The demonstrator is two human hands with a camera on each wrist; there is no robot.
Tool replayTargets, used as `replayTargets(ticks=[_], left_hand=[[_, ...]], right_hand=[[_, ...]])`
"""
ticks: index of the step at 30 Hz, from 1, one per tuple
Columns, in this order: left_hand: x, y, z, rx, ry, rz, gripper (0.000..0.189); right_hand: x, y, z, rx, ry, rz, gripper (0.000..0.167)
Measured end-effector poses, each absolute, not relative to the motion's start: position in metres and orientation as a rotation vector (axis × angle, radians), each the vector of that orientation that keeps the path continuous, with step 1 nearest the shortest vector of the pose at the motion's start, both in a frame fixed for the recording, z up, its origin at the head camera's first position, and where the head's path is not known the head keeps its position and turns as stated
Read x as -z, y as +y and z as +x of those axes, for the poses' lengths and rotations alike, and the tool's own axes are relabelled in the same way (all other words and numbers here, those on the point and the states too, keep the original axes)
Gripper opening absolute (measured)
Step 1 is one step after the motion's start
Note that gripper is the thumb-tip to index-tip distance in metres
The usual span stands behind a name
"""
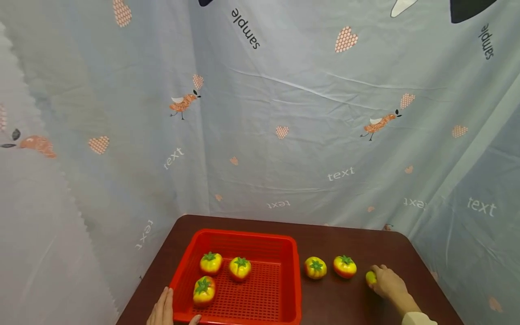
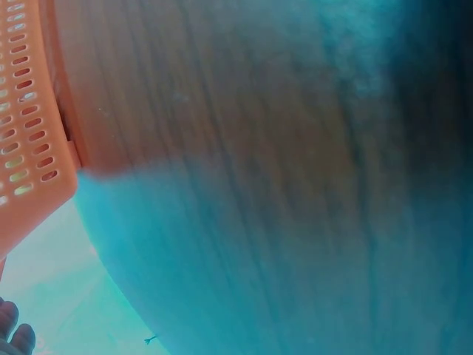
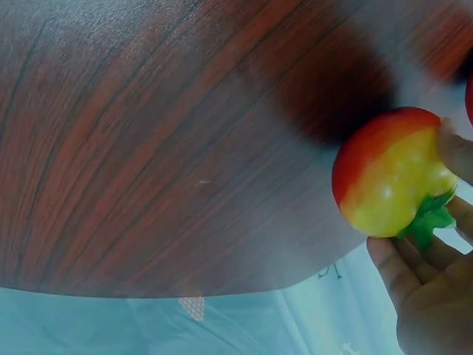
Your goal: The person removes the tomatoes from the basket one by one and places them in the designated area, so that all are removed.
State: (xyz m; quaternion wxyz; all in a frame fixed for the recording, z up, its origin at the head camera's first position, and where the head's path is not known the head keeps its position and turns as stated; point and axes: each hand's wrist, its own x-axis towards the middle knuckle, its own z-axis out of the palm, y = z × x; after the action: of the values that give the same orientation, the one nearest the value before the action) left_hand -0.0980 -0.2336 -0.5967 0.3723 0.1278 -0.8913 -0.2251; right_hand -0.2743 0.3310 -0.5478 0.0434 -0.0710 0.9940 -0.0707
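Observation:
My right hand (image 1: 389,283) grips a red-and-yellow toy tomato (image 3: 392,174) at the right of the table. In the right wrist view, thumb and fingers lie around its green-leaf end; whether it touches the tabletop I cannot tell. At the near left corner of a red plastic basket (image 1: 298,280), my left hand (image 1: 162,309) rests with straight fingers along the outer side and the thumb by the front rim. Inside the basket's left half sit three toy tomatoes (image 1: 204,291). Between basket and right hand stand a ribbed yellow tomato (image 1: 315,268) and a red-yellow one (image 1: 345,266).
A dark brown wood-grain table (image 1: 325,307) carries everything. Pale blue printed cloth (image 1: 280,171) hangs behind it and at both sides. The left wrist view shows mostly blurred tabletop and the slotted basket wall (image 2: 33,126).

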Motion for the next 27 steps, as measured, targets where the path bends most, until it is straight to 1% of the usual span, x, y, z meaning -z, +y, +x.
replayTargets(ticks=[5, 11, 18, 27], left_hand=[[0.5982, -0.2336, -0.0987, 0.56, -2.272, 0.323, 0.116], [0.6011, -0.2354, -0.1007, 0.551, -2.228, 0.277, 0.113], [0.6052, -0.2383, -0.1016, 0.544, -2.214, 0.236, 0.114], [0.6017, -0.2352, -0.0995, 0.561, -2.252, 0.285, 0.115]], right_hand=[[0.5484, 0.3321, -0.2754, 0.225, 3.015, -0.246, 0.05], [0.549, 0.331, -0.2768, 0.229, 3.008, -0.219, 0.051], [0.5503, 0.3301, -0.2742, 0.202, 3.046, -0.263, 0.047], [0.5496, 0.3279, -0.2733, 0.167, 3.051, -0.242, 0.047]])
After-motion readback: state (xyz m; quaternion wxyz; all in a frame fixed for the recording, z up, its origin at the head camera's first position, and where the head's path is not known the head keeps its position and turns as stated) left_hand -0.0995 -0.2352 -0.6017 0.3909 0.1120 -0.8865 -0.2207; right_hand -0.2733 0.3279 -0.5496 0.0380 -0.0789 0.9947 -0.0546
